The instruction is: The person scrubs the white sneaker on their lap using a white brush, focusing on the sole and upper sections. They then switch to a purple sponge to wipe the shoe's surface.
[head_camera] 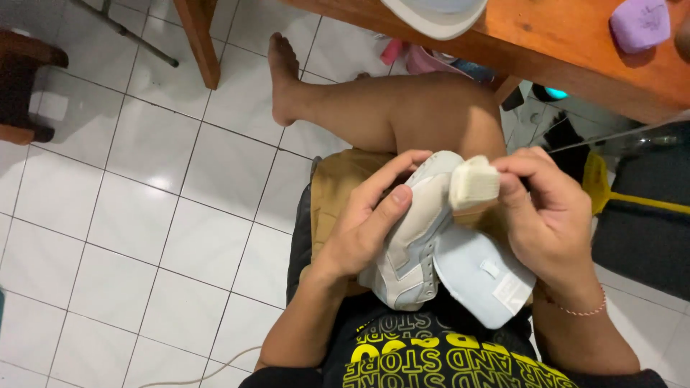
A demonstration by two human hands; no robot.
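Both our hands are closed on the work over our lap: our left hand [366, 223] wraps the pale sneaker [420, 237] from the side, thumb pressed on its upper, while our right hand [550, 215] pinches a cream sponge block [474, 183] against the toe. We judge the scrubbing partly done; the upper looks fairly clean, though its far side is hidden. The light blue tongue [481, 276] flops open toward our shirt. The wooden table [596, 61] edge sits just ahead, near our knee; open tiled floor [129, 215] lies to the left.
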